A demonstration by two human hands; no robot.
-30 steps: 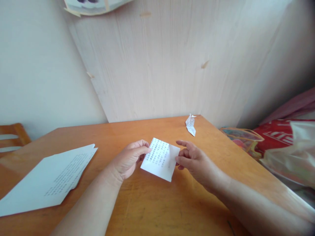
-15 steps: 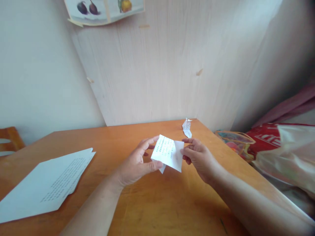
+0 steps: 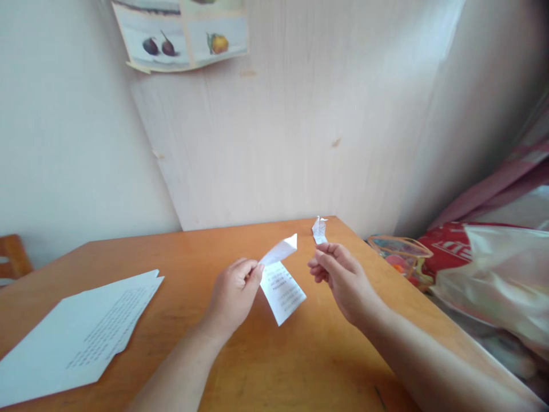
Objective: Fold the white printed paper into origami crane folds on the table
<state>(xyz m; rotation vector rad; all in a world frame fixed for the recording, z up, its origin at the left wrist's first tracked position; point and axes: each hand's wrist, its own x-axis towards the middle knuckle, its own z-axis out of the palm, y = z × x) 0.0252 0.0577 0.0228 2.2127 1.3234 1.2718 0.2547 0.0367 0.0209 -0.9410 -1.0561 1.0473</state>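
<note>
My left hand (image 3: 234, 292) pinches a small folded sheet of printed paper (image 3: 283, 290) by its left edge and holds it just above the orange wooden table (image 3: 180, 252). One flap of the paper sticks up and to the right, and the printed flap hangs down. My right hand (image 3: 337, 273) hovers just right of the paper with its fingers curled in, not touching it. A small folded paper figure (image 3: 319, 229) stands at the table's far edge, just beyond my right hand.
Larger printed sheets (image 3: 81, 335) lie on the table's left side. A wood-grain panel (image 3: 274, 126) rises behind the table with a fruit picture (image 3: 184, 34) taped on it. Plastic bags (image 3: 480, 269) lie off the right edge. A wooden chair (image 3: 12, 257) shows at far left.
My right hand has let go of the small paper and pulled slightly away. The paper has opened out, one flap up and one hanging down, held only by my left hand.
</note>
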